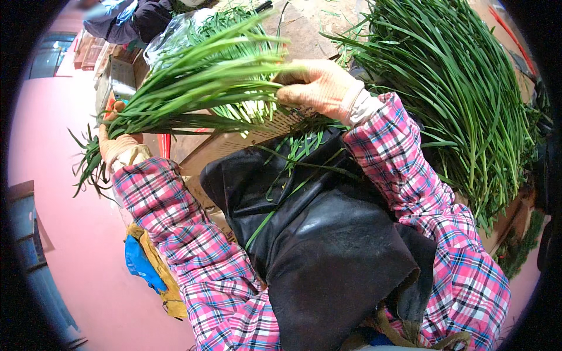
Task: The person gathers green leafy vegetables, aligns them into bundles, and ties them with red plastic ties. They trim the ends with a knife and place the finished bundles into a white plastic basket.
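My left hand (pixel 117 139), in a light orange glove, grips a bunch of long green leaves (pixel 193 83), likely garlic chives, near one end; the dark tips hang past it on the left. At the bunch's other end, my right hand (pixel 314 87), gloved alike, has thumb and fingers around some of the stalks, which are partly blurred. Below the hands, a black apron (pixel 333 228) covers my lap, with loose leaves (pixel 303 149) lying on it. A large heap of the same leaves (pixel 456 96) stands to the right of my right hand.
A perforated tan crate (pixel 237 142) lies beneath the bunch, with more pale stalks (pixel 250 109) behind. Clear plastic (pixel 171 37) and a person in dark clothing (pixel 145 19) are at the upper left. Cardboard boxes (pixel 90 52) stand near the pink wall. A blue and yellow cloth-like item (pixel 153 272) lies beside my left sleeve.
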`<state>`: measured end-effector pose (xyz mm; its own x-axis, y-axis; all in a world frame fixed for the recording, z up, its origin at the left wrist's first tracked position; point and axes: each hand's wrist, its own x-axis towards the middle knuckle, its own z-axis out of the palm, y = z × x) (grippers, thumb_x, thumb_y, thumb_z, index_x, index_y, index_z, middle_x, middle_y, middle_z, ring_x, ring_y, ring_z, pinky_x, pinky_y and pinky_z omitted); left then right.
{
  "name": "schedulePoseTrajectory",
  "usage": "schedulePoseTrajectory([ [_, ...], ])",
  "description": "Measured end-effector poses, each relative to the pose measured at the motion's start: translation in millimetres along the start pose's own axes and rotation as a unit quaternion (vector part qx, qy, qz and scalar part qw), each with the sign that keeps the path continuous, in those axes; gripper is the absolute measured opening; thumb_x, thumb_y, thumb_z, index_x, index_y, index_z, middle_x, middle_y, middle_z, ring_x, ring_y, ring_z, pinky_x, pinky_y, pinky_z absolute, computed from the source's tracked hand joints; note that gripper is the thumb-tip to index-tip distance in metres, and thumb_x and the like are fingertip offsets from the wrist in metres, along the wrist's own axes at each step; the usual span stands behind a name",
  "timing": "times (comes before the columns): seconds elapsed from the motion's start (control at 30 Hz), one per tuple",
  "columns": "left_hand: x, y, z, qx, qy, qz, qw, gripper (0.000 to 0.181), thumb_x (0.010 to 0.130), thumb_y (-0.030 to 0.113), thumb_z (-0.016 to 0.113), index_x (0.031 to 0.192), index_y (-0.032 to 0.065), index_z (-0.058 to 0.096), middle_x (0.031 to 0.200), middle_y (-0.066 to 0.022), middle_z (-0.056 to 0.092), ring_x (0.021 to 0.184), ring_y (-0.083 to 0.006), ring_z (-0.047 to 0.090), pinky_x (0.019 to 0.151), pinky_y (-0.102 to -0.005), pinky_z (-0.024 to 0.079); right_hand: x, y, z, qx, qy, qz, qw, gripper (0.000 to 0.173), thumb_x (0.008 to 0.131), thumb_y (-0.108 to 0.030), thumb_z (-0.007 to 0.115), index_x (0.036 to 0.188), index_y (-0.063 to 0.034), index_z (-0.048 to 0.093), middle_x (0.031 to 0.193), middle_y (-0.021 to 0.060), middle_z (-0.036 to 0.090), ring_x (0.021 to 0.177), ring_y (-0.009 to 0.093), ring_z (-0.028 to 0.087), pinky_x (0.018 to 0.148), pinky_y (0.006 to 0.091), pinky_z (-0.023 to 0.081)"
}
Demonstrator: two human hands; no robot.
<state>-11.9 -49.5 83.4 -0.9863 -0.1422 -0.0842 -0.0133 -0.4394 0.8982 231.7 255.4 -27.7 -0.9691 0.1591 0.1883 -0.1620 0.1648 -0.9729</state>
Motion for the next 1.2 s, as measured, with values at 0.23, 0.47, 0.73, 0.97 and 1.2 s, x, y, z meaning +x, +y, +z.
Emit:
schedulePoseTrajectory([
  [0.23, -20, -3, 4, -0.061, 0.036, 0.010, 0.997, 0.020, 0.081, 0.018, 0.053, 0.090, 0.0050, 0.065, 0.095, -0.0121, 0.070, 0.088, -0.0247, 0.067, 0.077, -0.0442, 0.056, -12, -2, 15, -0.292, 0.112, -0.127, 0.941, 0.019, 0.086, -0.018, 0.065, 0.101, -0.0062, 0.064, 0.081, 0.0140, 0.065, 0.074, 0.027, 0.066, 0.065, 0.0347, 0.054],
  [0.47, -22, -9, -14, -0.031, 0.017, -0.009, 0.999, 0.021, 0.079, 0.022, 0.057, 0.093, 0.0113, 0.068, 0.097, -0.0052, 0.069, 0.089, -0.0226, 0.066, 0.074, -0.0440, 0.056, -6, 14, -37, 0.095, 0.395, 0.009, 0.914, 0.015, 0.090, -0.017, 0.061, 0.092, -0.0022, 0.063, 0.072, 0.0068, 0.063, 0.054, 0.017, 0.058, 0.051, 0.0322, 0.049],
  [0.73, -23, -17, -15, -0.013, 0.026, 0.036, 0.999, 0.025, 0.090, 0.028, 0.050, 0.093, 0.0081, 0.065, 0.105, -0.0106, 0.068, 0.094, -0.0234, 0.065, 0.086, -0.0482, 0.053, 13, -26, -19, -0.310, 0.114, -0.222, 0.917, 0.043, 0.082, -0.047, 0.063, 0.099, -0.0069, 0.068, 0.091, 0.0170, 0.065, 0.089, 0.035, 0.062, 0.080, 0.0441, 0.048],
  [0.97, -24, -13, -22, -0.023, 0.009, -0.008, 1.000, 0.021, 0.085, 0.023, 0.054, 0.089, 0.0057, 0.066, 0.097, -0.0103, 0.069, 0.091, -0.0248, 0.065, 0.085, -0.0426, 0.053, 12, -24, 3, -0.224, 0.167, -0.198, 0.940, 0.021, 0.083, -0.022, 0.070, 0.096, -0.0057, 0.069, 0.085, 0.0121, 0.066, 0.077, 0.027, 0.064, 0.070, 0.0338, 0.051],
  [1.2, -42, -28, -17, -0.048, -0.006, 0.051, 0.998, 0.034, 0.093, 0.035, 0.045, 0.079, 0.0083, 0.060, 0.094, -0.0147, 0.066, 0.094, -0.0286, 0.062, 0.085, -0.0509, 0.051, 11, -15, 16, -0.159, 0.162, -0.166, 0.960, 0.024, 0.085, -0.031, 0.064, 0.086, -0.0073, 0.066, 0.082, 0.0130, 0.064, 0.081, 0.031, 0.062, 0.072, 0.0387, 0.049],
])
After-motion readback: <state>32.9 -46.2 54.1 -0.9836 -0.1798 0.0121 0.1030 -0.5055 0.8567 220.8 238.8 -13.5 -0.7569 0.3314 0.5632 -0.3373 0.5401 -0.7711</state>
